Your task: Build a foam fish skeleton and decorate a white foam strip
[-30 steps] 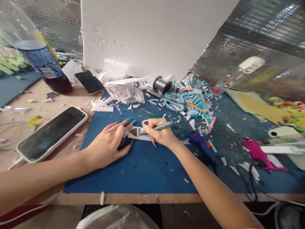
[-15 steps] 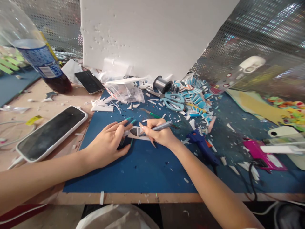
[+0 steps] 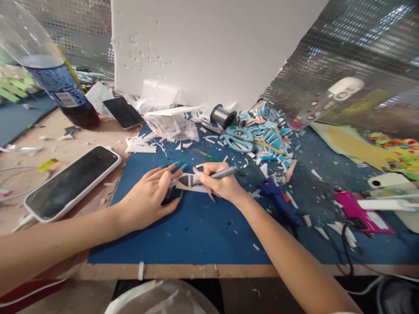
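My left hand (image 3: 149, 197) lies flat on the blue cutting mat (image 3: 196, 226), its teal-nailed fingers spread and pressing down the left end of a small white piece with dark cut-out shapes (image 3: 190, 181). My right hand (image 3: 220, 182) is closed around a grey craft knife (image 3: 224, 173) held like a pen, its tip on the right part of that white piece. The two hands almost touch over the piece. Part of the piece is hidden under my fingers.
A white-cased phone (image 3: 70, 183) lies left of the mat, a second phone (image 3: 122, 112) and a cola bottle (image 3: 55, 83) behind it. Teal scissors (image 3: 237, 138), a wire spool (image 3: 222, 116), blue-white scraps (image 3: 271, 135) and a blue glue gun (image 3: 279, 200) lie right. A foam board (image 3: 203, 48) stands behind.
My right hand and the knife tip shifted a little left along the white piece and back. The left hand stays where it was.
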A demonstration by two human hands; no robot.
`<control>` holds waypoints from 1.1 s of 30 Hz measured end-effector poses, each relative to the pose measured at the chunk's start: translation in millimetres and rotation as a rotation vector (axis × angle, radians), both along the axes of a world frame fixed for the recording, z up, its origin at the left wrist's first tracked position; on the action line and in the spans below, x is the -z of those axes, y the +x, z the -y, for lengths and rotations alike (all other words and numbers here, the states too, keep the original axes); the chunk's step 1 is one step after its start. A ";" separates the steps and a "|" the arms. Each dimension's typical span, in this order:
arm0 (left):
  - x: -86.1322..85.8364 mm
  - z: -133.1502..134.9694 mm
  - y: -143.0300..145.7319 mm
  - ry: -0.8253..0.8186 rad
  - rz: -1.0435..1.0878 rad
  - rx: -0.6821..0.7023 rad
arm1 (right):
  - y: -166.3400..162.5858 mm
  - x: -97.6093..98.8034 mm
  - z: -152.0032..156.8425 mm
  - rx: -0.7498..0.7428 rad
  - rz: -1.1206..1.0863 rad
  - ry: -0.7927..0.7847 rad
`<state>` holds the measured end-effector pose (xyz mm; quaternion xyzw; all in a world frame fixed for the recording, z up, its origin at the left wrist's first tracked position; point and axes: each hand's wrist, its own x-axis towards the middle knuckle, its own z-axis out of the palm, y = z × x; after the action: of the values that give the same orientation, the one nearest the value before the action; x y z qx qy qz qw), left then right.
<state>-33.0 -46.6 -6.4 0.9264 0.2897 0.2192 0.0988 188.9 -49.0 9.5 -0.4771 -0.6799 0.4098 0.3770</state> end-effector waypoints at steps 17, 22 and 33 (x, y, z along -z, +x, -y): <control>-0.2 -0.2 0.3 -0.029 0.001 0.001 | -4.8 -0.9 -0.1 0.117 0.010 0.016; -0.3 0.2 0.2 0.008 -0.011 -0.006 | -5.4 -1.2 -0.3 0.158 -0.057 0.029; -3.1 3.0 0.1 0.026 -0.011 -0.069 | -6.2 -2.8 -1.6 0.190 -0.099 0.042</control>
<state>-32.9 -49.6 -3.3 0.9183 0.3190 0.2212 0.0774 182.7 -47.4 12.3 -0.5106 -0.6206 0.3807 0.4573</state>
